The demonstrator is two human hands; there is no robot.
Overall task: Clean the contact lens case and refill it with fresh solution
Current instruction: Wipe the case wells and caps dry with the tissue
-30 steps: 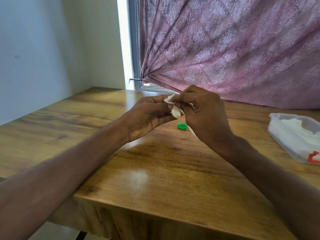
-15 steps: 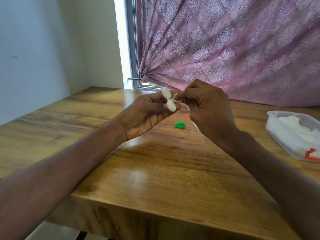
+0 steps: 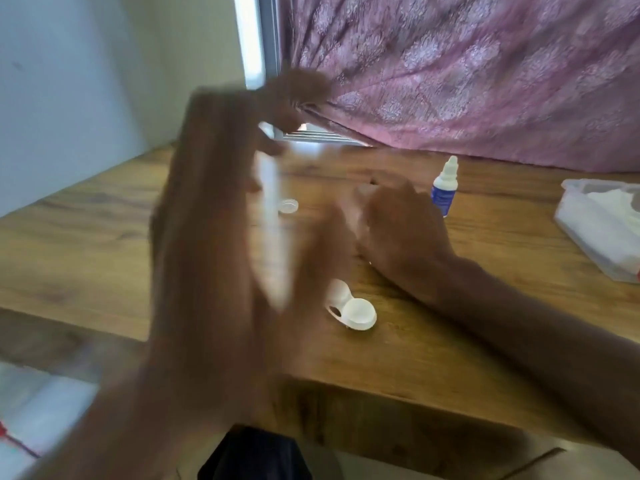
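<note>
Motion blur smears the left hand (image 3: 221, 216) across the left half of the view, raised above the wooden table (image 3: 467, 341), with a long white streak (image 3: 272, 230) running down beside it; whether that streak is a tissue in the fingers cannot be told, and neither can the shape of the hand's fingers. A darker smear sits above it near the window frame (image 3: 270, 46), too blurred to read. The right hand (image 3: 398, 223) lies low over the table, back upward, its fingers pointing toward the far left and looking loosely extended, though their tips are soft with blur and something pale shows at them that I cannot make out. Nearer the table's front edge lies the contact lens case (image 3: 353, 308), translucent white, its two round wells side by side and uncapped, apart from both hands. One clear round cap (image 3: 289, 206) rests farther back on the wood, just right of the white streak. A small dropper bottle (image 3: 445, 185) with a white top and blue label stands upright beyond the right hand, close to its knuckles. At the far right edge sits a clear plastic container (image 3: 602, 233) with white tissue inside. A pink patterned curtain (image 3: 467, 71) hangs behind the table.
</note>
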